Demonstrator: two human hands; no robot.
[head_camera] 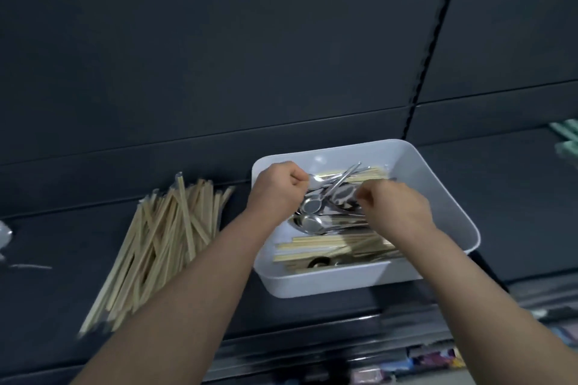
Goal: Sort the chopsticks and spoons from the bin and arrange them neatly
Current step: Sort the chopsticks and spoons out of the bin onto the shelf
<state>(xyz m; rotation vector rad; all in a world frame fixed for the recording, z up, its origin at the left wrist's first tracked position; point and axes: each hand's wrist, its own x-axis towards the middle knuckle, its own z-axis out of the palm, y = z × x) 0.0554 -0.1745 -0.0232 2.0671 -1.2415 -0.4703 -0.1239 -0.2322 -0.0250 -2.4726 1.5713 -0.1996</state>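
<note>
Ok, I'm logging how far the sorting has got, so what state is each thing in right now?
white bin: upright, part full
spoons: jumbled in the bin
binned chopsticks: loose bundles among the spoons
chopstick pile: fanned out left of the bin
left hand: curled, gripping one of the spoons
right hand: curled over the spoons, hold unclear

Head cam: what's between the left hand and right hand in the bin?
Head view: metal spoons with crossed handles lie between the left hand and right hand, inside the white bin, with chopsticks beyond them.
</note>
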